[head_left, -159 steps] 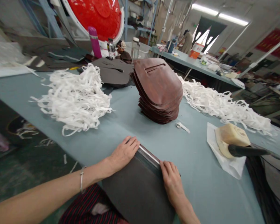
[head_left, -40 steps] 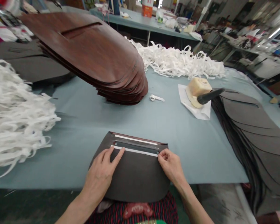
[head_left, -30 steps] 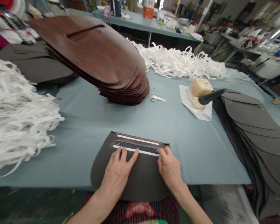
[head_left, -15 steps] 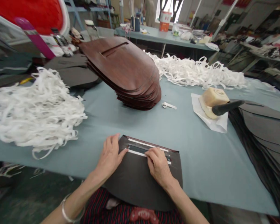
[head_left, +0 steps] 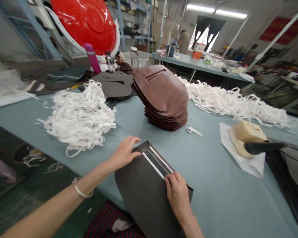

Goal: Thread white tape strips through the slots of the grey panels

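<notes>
Head view: the dark grey panel [head_left: 144, 191] lies at the near edge of the tabletop [head_left: 218, 191], white strips [head_left: 153, 165] along both sides of its slot. The left hand [head_left: 125, 152] is open, thumb at the panel's upper left edge. The right hand [head_left: 177, 191] rests bunched fingertips by the strips; whether its grip pinches anything, I cannot tell. Beyond stands a brown leather stack [head_left: 164, 89].

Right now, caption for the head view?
Right hand on a dark panel with two white strips, left hand at its edge, brown stack beyond.
</notes>
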`<state>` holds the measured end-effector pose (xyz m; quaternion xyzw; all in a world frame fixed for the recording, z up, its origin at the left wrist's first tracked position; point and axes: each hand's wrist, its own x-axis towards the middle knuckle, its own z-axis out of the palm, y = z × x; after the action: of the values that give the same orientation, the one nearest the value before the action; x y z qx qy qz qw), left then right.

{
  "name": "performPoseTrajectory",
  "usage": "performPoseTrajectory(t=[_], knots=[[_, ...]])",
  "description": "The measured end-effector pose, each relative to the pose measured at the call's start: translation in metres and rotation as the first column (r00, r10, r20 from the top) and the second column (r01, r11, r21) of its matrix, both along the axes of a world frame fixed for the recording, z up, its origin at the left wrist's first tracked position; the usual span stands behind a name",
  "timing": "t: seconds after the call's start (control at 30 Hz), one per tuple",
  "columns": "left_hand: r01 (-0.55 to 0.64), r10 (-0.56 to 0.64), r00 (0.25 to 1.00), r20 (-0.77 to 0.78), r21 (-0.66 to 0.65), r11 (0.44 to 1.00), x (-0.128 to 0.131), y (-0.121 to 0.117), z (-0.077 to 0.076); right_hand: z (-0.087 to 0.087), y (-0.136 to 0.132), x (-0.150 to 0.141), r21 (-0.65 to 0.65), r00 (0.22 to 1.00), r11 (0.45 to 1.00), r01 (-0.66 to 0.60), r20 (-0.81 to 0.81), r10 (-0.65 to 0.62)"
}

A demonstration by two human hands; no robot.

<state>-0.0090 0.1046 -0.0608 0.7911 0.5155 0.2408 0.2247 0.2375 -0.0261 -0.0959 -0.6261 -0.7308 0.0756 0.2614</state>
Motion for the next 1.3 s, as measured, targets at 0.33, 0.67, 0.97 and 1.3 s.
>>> performPoseTrajectory(t=[0.33, 0.67, 0.97, 1.3], knots=[[0.004, -0.008, 0.999, 0.046, 0.085, 0.996, 0.011, -0.043, -0.036, -0.005, 0.055, -0.063, -0.011, 0.992, 0.999, 0.035, 0.12, -0.034], [0.173, -0.152, 0.98, -0.131, 0.169, 0.97, 0.015, -0.045, -0.03, -0.003, 0.048, -0.07, 0.044, 0.982, 0.996, -0.075, 0.176, 0.066], [0.172, -0.152, 0.981, -0.117, 0.19, 0.967, 0.015, -0.045, -0.034, -0.003, -0.034, 0.017, 0.031, 0.982, 0.998, -0.061, 0.18, 0.055], [0.227, -0.187, 0.964, -0.188, 0.218, 0.949, 0.012, -0.048, -0.034, 0.003, 0.049, -0.088, 0.04, 0.979, 0.998, -0.042, 0.203, 0.033]])
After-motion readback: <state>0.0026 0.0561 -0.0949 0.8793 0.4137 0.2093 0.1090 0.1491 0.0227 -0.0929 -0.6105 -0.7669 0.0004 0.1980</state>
